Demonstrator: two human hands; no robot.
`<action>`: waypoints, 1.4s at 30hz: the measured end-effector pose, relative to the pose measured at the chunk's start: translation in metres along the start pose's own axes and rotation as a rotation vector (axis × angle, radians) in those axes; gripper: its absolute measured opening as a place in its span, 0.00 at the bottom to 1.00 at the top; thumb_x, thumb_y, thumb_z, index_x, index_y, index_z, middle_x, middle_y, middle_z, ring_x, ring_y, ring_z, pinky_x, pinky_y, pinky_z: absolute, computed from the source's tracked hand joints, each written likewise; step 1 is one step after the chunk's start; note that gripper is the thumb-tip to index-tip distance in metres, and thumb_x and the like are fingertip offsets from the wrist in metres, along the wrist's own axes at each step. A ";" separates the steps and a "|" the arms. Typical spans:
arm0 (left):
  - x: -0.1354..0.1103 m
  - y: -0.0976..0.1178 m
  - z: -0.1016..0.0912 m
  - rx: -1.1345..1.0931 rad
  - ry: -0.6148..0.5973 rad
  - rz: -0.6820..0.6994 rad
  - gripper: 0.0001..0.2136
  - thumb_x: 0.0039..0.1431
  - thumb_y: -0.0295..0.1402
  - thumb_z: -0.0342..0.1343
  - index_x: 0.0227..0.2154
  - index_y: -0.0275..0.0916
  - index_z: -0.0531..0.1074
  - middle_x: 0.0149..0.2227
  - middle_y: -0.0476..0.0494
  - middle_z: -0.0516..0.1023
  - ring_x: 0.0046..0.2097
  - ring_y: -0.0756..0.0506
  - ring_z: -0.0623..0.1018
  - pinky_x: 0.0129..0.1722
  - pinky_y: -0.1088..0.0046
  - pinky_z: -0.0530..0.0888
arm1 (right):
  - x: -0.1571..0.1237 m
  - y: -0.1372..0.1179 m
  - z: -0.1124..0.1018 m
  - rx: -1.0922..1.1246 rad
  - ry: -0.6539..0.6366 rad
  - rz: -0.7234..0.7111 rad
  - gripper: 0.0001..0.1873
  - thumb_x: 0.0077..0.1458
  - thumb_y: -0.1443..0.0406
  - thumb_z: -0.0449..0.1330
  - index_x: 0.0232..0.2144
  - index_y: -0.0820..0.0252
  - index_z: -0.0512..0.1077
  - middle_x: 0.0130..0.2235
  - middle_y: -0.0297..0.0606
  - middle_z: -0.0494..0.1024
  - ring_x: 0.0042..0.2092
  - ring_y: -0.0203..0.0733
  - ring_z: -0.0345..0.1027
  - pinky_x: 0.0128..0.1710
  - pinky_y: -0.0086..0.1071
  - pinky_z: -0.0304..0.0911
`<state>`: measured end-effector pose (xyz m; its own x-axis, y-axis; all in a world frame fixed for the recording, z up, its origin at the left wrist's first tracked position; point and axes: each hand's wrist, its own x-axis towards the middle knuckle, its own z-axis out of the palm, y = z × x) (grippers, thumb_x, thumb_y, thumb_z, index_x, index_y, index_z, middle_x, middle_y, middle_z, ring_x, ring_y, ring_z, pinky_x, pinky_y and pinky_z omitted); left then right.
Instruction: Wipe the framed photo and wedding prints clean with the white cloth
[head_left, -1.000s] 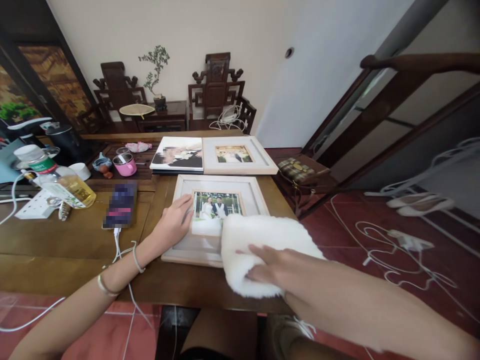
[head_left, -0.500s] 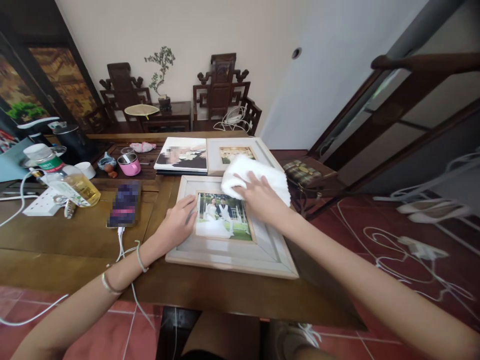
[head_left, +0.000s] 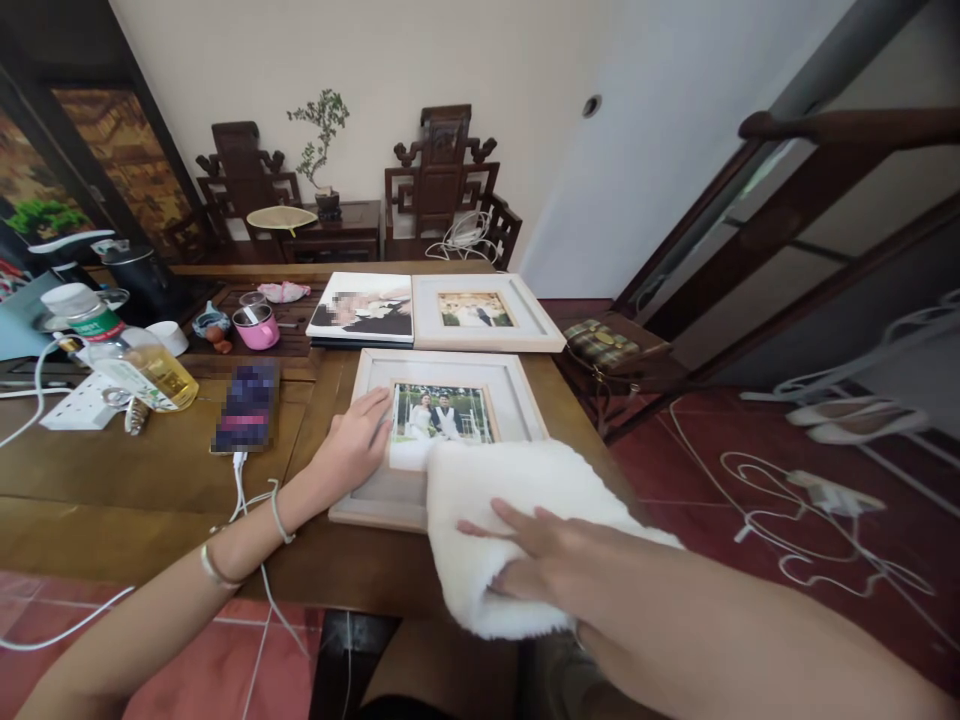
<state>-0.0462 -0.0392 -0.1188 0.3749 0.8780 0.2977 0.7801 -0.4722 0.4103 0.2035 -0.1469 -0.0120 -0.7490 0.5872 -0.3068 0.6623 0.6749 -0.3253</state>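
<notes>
L hand [head_left: 352,445], fingers spread flat, pins the stiff, prob. glass-fronted frame [head_left: 442,370] (grip by rim, w/ care); R hand [head_left: 540,545] presses open-palmed on soft, limp cloth [head_left: 510,485].

Two dark carved chairs [head_left: 442,180] stand far at the white wall [head_left: 465,60]; the floor [head_left: 750,500] has red tiles.

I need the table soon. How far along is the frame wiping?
In hand: the left hand steadies the near frame, and the right hand presses a white cloth over its near right corner. Done: nothing shows for certain; its upper half lies uncovered. Left, probably: the far frame and the album, both untouched now.
</notes>
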 end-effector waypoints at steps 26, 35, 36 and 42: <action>0.000 -0.003 0.003 0.025 -0.004 0.024 0.20 0.65 0.30 0.41 0.57 0.33 0.63 0.61 0.35 0.65 0.63 0.41 0.63 0.61 0.57 0.63 | 0.046 0.030 0.001 -0.145 0.069 0.066 0.30 0.46 0.84 0.48 0.45 0.57 0.75 0.61 0.45 0.65 0.61 0.60 0.55 0.52 0.55 0.60; 0.000 0.001 0.000 0.023 -0.012 0.034 0.20 0.65 0.29 0.41 0.57 0.34 0.63 0.61 0.36 0.65 0.63 0.42 0.63 0.62 0.59 0.62 | 0.035 0.010 0.013 -0.008 0.056 0.030 0.39 0.37 0.84 0.48 0.48 0.51 0.73 0.64 0.38 0.60 0.65 0.57 0.45 0.58 0.56 0.54; 0.000 0.001 0.001 0.028 -0.017 0.029 0.20 0.65 0.29 0.41 0.57 0.34 0.63 0.61 0.36 0.64 0.63 0.41 0.63 0.62 0.59 0.62 | 0.041 0.018 0.011 -0.026 0.098 0.052 0.41 0.36 0.85 0.47 0.50 0.53 0.72 0.64 0.38 0.58 0.66 0.56 0.43 0.59 0.56 0.52; 0.000 0.000 0.001 0.043 -0.021 0.018 0.19 0.65 0.29 0.41 0.57 0.35 0.63 0.61 0.36 0.64 0.63 0.41 0.63 0.61 0.58 0.62 | 0.092 0.093 -0.011 -0.378 0.338 0.272 0.42 0.39 0.87 0.43 0.54 0.59 0.69 0.66 0.38 0.53 0.67 0.63 0.36 0.58 0.66 0.44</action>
<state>-0.0454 -0.0394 -0.1200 0.3991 0.8710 0.2864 0.7940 -0.4846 0.3672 0.1959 -0.0255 -0.0602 -0.5573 0.8302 -0.0111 0.8266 0.5560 0.0868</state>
